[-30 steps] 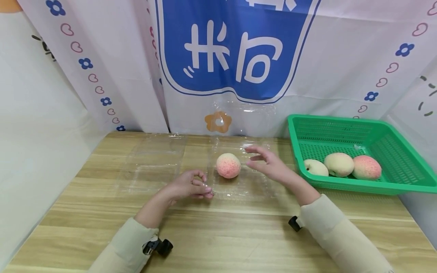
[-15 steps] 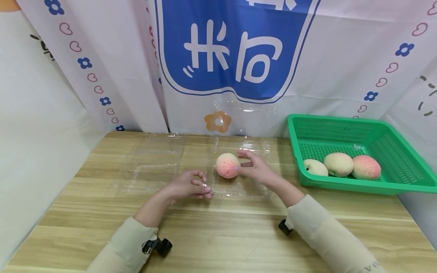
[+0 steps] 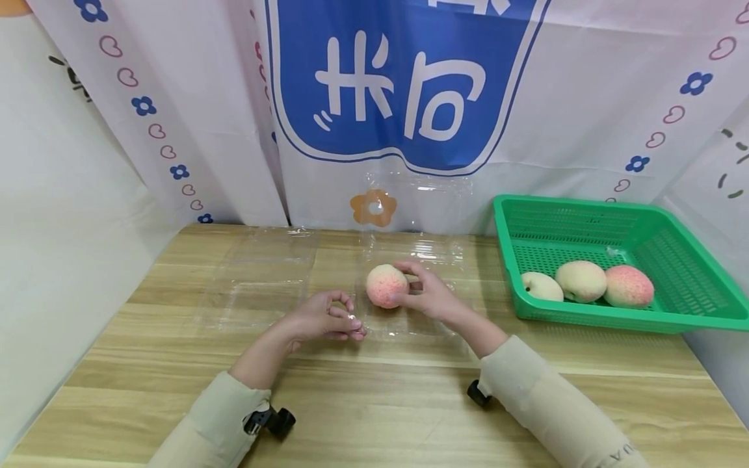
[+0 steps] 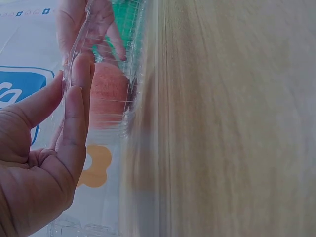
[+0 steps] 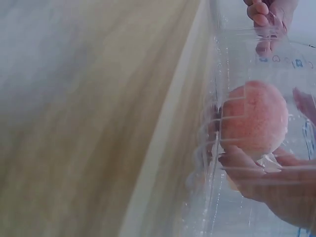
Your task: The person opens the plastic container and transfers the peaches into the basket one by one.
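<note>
A pink and cream peach (image 3: 387, 286) sits inside an open clear plastic clamshell box (image 3: 430, 325), its lid raised against the cloth behind. My right hand (image 3: 430, 294) reaches into the box and holds the peach from its right side, thumb in front and fingers behind. Through the clear wall in the right wrist view, the thumb touches the peach (image 5: 256, 118). My left hand (image 3: 322, 317) pinches the box's front left rim between thumb and fingers. In the left wrist view, that thin clear rim runs between the thumb and fingers of the left hand (image 4: 54, 143).
To the right stands a green basket (image 3: 620, 320) with several peaches, three of them visible along its near side (image 3: 580, 281). Another clear plastic box (image 3: 269, 286) lies at left on the wooden table (image 3: 374, 403). A printed cloth (image 3: 234, 117) hangs behind.
My right hand has moved left and closed round the peach, which has shifted slightly left. The left hand has stayed at the box's rim.
</note>
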`<state>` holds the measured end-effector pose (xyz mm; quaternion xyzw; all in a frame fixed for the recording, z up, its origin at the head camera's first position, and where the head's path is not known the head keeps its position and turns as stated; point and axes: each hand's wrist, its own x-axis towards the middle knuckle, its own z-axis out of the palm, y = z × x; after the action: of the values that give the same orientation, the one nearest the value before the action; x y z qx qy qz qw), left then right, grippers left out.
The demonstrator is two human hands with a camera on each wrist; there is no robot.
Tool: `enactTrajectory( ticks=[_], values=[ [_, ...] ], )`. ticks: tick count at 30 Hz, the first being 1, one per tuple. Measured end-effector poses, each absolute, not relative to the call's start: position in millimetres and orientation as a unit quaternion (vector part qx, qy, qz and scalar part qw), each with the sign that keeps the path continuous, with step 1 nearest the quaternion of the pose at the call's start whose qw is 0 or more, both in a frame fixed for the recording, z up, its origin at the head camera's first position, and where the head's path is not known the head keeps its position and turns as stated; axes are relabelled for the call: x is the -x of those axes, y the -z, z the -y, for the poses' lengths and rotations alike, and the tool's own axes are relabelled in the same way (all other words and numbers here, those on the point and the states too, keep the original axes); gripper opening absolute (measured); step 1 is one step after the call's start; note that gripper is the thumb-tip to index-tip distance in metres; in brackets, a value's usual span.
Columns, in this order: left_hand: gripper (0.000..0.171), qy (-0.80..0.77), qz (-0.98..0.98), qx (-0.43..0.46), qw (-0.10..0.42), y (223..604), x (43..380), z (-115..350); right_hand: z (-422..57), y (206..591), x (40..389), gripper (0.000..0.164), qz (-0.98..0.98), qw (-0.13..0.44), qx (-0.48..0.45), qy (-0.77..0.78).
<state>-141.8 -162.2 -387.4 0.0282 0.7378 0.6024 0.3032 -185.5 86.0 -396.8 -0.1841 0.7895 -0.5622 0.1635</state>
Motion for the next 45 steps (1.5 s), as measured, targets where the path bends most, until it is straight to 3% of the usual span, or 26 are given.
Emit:
enactTrajectory(
  ticks=[19,45],
  values=[
    [0.029,-0.603,-0.737,-0.028,0.305,388,143,162,-72,400,184,0.078,-0.794,0.204,0.223,0.527],
    [0.034,-0.593,-0.756,-0.047,0.272,387,138,160,-73,400,181,0.080,-0.819,0.190,0.249,0.481]
  ],
)
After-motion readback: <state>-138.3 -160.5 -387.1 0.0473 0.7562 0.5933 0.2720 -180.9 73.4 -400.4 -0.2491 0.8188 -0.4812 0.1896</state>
